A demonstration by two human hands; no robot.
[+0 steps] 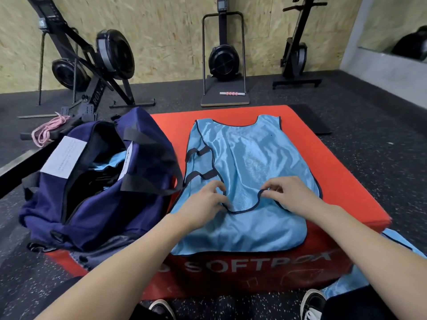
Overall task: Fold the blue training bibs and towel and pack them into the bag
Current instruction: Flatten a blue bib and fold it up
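Bib (251,162) on box, neckline in both hands' (203,204) (293,195) pinching grip; one bag (97,181).

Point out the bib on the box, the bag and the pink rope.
bib (251,158): head view, middle of its fabric.
bag (147,181): head view, navy side panel.
pink rope (47,129): head view, middle of its coils.

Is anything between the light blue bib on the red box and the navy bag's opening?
Nothing visible lies between the light blue mesh bib and the navy fabric duffel bag beside it; a black strap drapes across the bag's open mouth.
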